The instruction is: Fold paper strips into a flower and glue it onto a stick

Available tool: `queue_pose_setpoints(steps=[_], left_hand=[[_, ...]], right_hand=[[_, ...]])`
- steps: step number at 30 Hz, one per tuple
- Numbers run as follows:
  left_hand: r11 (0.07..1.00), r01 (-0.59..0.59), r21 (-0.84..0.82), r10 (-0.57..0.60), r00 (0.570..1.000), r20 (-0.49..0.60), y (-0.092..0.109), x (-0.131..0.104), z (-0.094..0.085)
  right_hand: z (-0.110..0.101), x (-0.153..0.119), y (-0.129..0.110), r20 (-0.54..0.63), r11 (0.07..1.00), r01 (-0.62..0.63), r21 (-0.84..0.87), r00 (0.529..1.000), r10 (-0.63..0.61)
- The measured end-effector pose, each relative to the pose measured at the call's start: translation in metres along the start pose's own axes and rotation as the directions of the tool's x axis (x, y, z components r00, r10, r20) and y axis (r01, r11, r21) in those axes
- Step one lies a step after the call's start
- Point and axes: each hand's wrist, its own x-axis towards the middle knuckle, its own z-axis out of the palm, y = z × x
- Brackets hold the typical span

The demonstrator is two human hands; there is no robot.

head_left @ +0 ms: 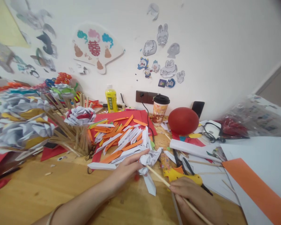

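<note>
My left hand [128, 167] has its fingers closed around a white folded-paper flower [148, 159], whose strips stick out to the sides and downward. A thin wooden stick [158, 175] runs from the flower toward the lower right. My right hand [193, 197] grips this stick partway along its length. Just beyond my right hand lies a yellow glue gun [184, 176], with its nozzle end pointing up and left. Behind the flower is a pile of folded white and orange paper strips [121, 137].
Bundled wooden sticks [72, 140] and finished paper flowers [23, 125] stand left. At the back are a yellow drink bottle [111, 98], a paper cup [160, 109] and a red balloon [183, 121]. White sheets and an orange paper strip [255, 190] lie right. A black cable hangs from the socket.
</note>
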Motion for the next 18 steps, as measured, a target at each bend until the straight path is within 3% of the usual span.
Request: queue_pose_setpoints(steps=[4,8,10,14,16,18], left_hand=[[1.000,0.028,0.011,-0.028,0.999,0.025,-0.001,0.001,-0.001],[0.998,0.029,-0.058,-0.029,0.999,0.015,0.000,0.000,0.002],[0.993,0.036,-0.110,-0.034,0.999,0.022,0.001,-0.001,0.005],[0.985,0.026,-0.170,-0.022,1.000,0.022,0.004,-0.002,0.009],[0.982,0.017,-0.190,-0.013,1.000,0.023,0.005,-0.002,0.010],[0.978,0.009,-0.208,-0.003,1.000,0.026,0.007,-0.002,0.012]], right_hand=[[0.001,-0.003,-0.003,-0.025,0.970,-0.240,0.036,0.970,0.241],[0.004,-0.002,-0.006,-0.036,0.975,-0.196,0.109,0.979,0.201],[0.006,-0.002,-0.007,-0.061,0.951,-0.269,0.150,0.958,0.281],[0.012,-0.006,-0.007,-0.096,0.762,-0.581,0.286,0.774,0.625],[0.015,-0.008,-0.006,-0.084,0.668,-0.626,0.403,0.701,0.708],[0.019,-0.009,-0.005,-0.043,0.578,-0.625,0.524,0.658,0.752]])
